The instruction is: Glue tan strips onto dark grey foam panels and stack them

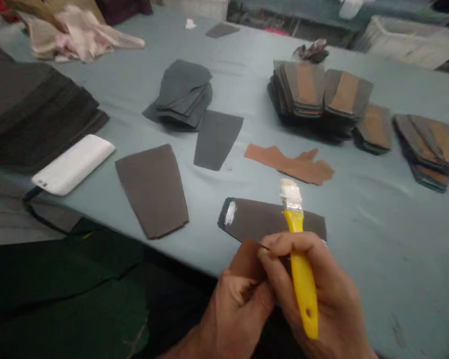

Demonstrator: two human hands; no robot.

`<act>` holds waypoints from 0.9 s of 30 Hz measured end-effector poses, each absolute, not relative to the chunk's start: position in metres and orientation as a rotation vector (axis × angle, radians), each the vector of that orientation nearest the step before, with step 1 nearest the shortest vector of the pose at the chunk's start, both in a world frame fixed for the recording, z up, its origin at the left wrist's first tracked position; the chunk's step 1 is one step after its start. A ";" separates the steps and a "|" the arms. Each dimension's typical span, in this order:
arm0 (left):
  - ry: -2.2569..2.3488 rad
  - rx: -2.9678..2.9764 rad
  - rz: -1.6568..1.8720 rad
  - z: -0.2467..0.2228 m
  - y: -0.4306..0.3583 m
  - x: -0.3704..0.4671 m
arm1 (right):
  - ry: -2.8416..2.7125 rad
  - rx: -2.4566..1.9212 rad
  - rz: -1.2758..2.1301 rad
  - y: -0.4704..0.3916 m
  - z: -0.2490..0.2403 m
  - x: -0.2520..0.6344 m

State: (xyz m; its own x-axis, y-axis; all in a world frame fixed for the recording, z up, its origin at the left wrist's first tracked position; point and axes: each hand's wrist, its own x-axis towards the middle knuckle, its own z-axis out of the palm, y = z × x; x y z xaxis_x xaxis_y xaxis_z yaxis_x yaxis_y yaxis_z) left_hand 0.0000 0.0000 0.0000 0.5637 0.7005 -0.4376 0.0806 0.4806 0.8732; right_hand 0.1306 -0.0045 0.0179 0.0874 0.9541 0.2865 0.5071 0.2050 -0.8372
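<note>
Near the table's front edge, my left hand (243, 309) is closed on a small brown leather piece (247, 259). The fingertips of my right hand (322, 289) pinch the same piece's right side. A brush (303, 269) with a yellow handle also rests in my right hand, bristles up and whitened. Just beyond my hands lies a dark panel (262, 217) with a white smear (230, 213) at its left end; my hands hide part of its near edge. An irregular brown leather scrap (292, 162) lies behind the brush.
Left of my hands lie a brown panel (153, 192) and a white power bank (73, 164) with a cable. Grey panels (185, 92) are piled behind them. Stacks of panels with brown strips (303, 89) stand at the back right. A large dark pile (30, 109) fills the left.
</note>
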 end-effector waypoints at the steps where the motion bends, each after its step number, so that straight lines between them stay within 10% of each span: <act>1: 0.906 1.165 0.505 -0.003 -0.001 -0.001 | -1.544 -1.455 0.604 -0.001 0.018 0.133; 8: 0.992 2.203 0.968 -0.013 0.000 -0.015 | -1.645 -1.505 0.636 0.029 0.015 0.151; 27: 1.232 2.399 0.845 -0.035 0.011 -0.028 | -1.741 -1.530 0.788 0.065 -0.011 0.151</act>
State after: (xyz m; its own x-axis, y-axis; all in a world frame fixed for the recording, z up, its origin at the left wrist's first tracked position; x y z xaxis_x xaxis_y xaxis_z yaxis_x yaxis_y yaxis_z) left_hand -0.0281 0.0107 -0.0350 0.4552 0.8145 0.3598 0.6289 -0.5801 0.5176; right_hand 0.1510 0.0655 -0.0112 -0.0782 0.9920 0.0992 0.5805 0.1262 -0.8044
